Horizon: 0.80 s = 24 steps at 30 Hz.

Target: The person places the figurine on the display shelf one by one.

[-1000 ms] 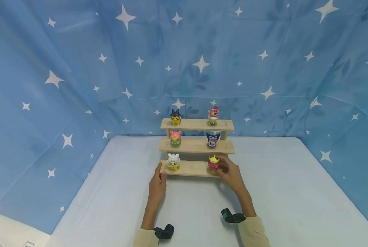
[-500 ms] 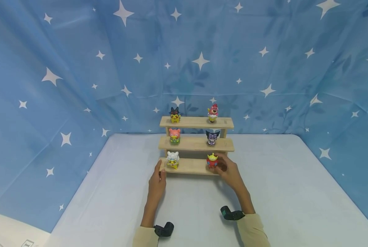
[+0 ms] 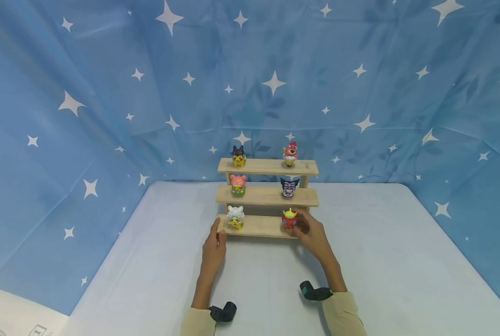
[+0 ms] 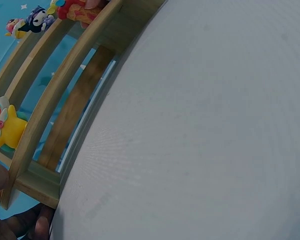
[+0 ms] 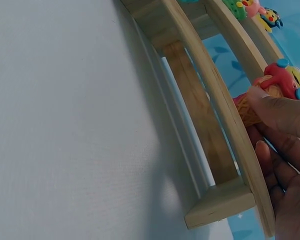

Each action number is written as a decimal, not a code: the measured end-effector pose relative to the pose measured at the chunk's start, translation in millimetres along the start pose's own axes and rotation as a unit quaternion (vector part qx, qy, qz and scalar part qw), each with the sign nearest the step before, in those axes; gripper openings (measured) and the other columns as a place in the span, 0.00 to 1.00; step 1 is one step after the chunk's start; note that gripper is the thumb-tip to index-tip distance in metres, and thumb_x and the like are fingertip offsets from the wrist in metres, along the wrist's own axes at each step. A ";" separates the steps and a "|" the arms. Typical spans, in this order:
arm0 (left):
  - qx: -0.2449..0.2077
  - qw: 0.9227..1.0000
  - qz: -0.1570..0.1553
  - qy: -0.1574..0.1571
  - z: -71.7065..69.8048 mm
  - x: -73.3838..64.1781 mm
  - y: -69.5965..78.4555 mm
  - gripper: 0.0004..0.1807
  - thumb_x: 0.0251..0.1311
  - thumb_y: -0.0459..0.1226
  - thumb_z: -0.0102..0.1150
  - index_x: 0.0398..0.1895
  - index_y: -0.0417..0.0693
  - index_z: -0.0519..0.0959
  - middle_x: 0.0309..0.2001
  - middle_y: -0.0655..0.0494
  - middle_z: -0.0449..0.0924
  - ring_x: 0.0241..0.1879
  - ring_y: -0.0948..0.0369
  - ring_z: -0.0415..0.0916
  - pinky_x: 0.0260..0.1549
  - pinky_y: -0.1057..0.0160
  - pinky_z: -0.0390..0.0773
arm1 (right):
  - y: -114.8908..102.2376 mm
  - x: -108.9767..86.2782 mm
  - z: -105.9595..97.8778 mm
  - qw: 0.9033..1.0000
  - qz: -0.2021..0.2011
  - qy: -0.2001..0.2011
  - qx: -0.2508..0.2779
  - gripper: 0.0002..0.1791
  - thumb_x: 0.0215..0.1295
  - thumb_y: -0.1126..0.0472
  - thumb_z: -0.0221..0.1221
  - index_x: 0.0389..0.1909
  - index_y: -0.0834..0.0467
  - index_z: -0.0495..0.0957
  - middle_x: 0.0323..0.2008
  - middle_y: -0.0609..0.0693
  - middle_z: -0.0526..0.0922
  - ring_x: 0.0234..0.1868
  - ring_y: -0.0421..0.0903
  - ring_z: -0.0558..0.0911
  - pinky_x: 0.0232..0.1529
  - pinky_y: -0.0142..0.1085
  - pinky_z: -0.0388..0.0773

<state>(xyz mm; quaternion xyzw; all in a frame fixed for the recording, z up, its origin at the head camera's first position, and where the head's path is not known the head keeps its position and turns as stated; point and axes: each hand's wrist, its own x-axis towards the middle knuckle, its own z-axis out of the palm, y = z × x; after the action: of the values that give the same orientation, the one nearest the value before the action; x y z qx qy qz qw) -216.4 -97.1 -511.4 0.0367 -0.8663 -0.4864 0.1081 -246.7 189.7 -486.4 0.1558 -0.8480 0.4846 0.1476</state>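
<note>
A three-tier wooden display stand holds small figurines, one near each end of every tier. At the bottom tier's left end, my left hand grips the stand, its fingers round the corner in the left wrist view. My right hand pinches a red figurine with a yellow three-eyed head at the right of that tier. In the right wrist view, the thumb presses the red figurine's waffle-patterned lower part. Close to my left hand stands a yellow figurine in a white hood.
On the middle tier are a pink-hooded figurine and a black-eared purple one. A dark-eared yellow figurine and a pink bear figurine stand on top. A blue star-patterned curtain hangs behind the white table.
The whole scene sits slightly higher in the head view than a second ago. Both hands keep their places on the stand and the red figurine.
</note>
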 end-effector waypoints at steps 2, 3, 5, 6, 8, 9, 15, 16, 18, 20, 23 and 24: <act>0.002 1.000 0.003 0.002 0.1 0.2 -0.3 0.27 0.77 0.43 0.41 0.75 0.47 0.58 0.38 0.46 0.78 0.36 0.57 0.71 0.37 0.56 0.72 | -0.9 -0.2 0.4 1.000 -0.002 0.001 -0.008 0.30 0.52 0.75 0.68 0.59 0.62 0.73 0.44 0.61 0.86 0.42 0.53 0.84 0.36 0.31 0.80; 0.004 1.000 0.004 0.002 0.1 0.3 -0.3 0.27 0.77 0.43 0.41 0.75 0.47 0.58 0.39 0.46 0.79 0.36 0.56 0.72 0.38 0.56 0.72 | -1.1 -0.1 0.7 1.000 -0.002 0.001 -0.011 0.31 0.52 0.74 0.69 0.59 0.62 0.73 0.44 0.61 0.85 0.42 0.53 0.84 0.37 0.32 0.80; 0.004 1.000 0.005 0.003 -0.1 0.3 -0.2 0.27 0.77 0.43 0.41 0.75 0.47 0.58 0.39 0.45 0.79 0.37 0.55 0.72 0.39 0.54 0.73 | -2.0 -0.1 1.8 1.000 0.003 0.002 -0.021 0.31 0.52 0.72 0.70 0.59 0.62 0.73 0.44 0.61 0.85 0.43 0.53 0.84 0.38 0.34 0.81; 0.005 1.000 0.003 0.003 -0.3 0.1 0.4 0.27 0.77 0.42 0.41 0.75 0.47 0.58 0.40 0.45 0.79 0.38 0.55 0.72 0.39 0.53 0.73 | -2.4 0.1 2.4 1.000 0.007 0.002 -0.028 0.31 0.52 0.70 0.71 0.59 0.62 0.73 0.44 0.61 0.85 0.43 0.53 0.84 0.38 0.35 0.81; 0.004 1.000 0.004 0.003 -0.1 -0.2 0.8 0.27 0.76 0.42 0.41 0.75 0.46 0.58 0.40 0.45 0.79 0.37 0.55 0.72 0.39 0.54 0.73 | -3.2 0.0 3.3 0.999 0.019 0.005 -0.040 0.30 0.52 0.69 0.71 0.57 0.63 0.74 0.42 0.61 0.85 0.42 0.53 0.84 0.38 0.36 0.81; 0.002 1.000 0.004 0.002 0.0 -0.4 1.2 0.27 0.76 0.42 0.41 0.75 0.46 0.58 0.40 0.45 0.79 0.37 0.55 0.72 0.38 0.54 0.73 | -3.3 -0.2 3.6 0.999 0.023 0.007 -0.046 0.29 0.52 0.68 0.72 0.56 0.63 0.74 0.42 0.61 0.85 0.42 0.52 0.84 0.38 0.36 0.81; -0.001 1.000 0.006 0.000 0.3 -0.8 1.3 0.27 0.76 0.42 0.42 0.75 0.46 0.58 0.37 0.47 0.77 0.35 0.57 0.70 0.36 0.58 0.70 | -3.7 -0.1 5.0 0.998 0.036 0.009 -0.059 0.28 0.52 0.66 0.72 0.55 0.64 0.75 0.42 0.61 0.86 0.42 0.53 0.84 0.39 0.37 0.81; 0.000 1.000 0.006 0.001 0.2 -0.8 1.2 0.27 0.76 0.42 0.42 0.75 0.46 0.58 0.37 0.47 0.77 0.35 0.57 0.69 0.36 0.58 0.70 | -3.7 -0.1 5.3 0.998 0.036 0.009 -0.059 0.28 0.52 0.66 0.72 0.55 0.64 0.75 0.43 0.61 0.86 0.42 0.53 0.84 0.39 0.38 0.81; 0.001 1.000 0.007 0.003 0.1 -0.8 1.1 0.27 0.76 0.42 0.42 0.75 0.46 0.58 0.37 0.47 0.77 0.35 0.57 0.69 0.36 0.58 0.70 | -3.5 0.0 5.8 0.998 0.036 0.010 -0.059 0.28 0.52 0.66 0.72 0.55 0.64 0.75 0.42 0.61 0.86 0.42 0.53 0.84 0.39 0.38 0.81; 0.002 1.000 0.007 0.004 0.0 -0.7 0.9 0.27 0.76 0.42 0.42 0.75 0.47 0.58 0.37 0.47 0.77 0.35 0.57 0.69 0.36 0.58 0.70 | -3.2 0.1 6.5 0.997 0.036 0.012 -0.062 0.28 0.52 0.66 0.72 0.55 0.64 0.75 0.42 0.61 0.86 0.41 0.52 0.84 0.39 0.38 0.81; 0.004 1.000 0.005 0.004 -0.1 -0.6 0.6 0.27 0.76 0.42 0.42 0.75 0.47 0.58 0.37 0.47 0.77 0.35 0.57 0.69 0.36 0.57 0.70 | -2.4 0.6 7.7 0.997 0.034 0.015 -0.065 0.28 0.52 0.66 0.72 0.55 0.64 0.75 0.42 0.60 0.86 0.41 0.52 0.84 0.38 0.37 0.80; 0.005 1.000 0.005 0.004 -0.2 -0.6 0.5 0.27 0.76 0.42 0.42 0.75 0.47 0.58 0.37 0.47 0.77 0.35 0.56 0.70 0.36 0.57 0.71 | -2.2 0.8 8.1 0.997 0.033 0.016 -0.064 0.28 0.51 0.66 0.72 0.55 0.64 0.75 0.42 0.60 0.86 0.40 0.52 0.84 0.38 0.36 0.80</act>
<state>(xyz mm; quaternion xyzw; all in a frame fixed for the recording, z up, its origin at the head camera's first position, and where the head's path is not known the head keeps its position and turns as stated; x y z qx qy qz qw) -215.7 -96.8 -511.0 0.0351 -0.8685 -0.4812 0.1141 -247.4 181.5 -488.3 0.1104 -0.8796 0.4360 0.1550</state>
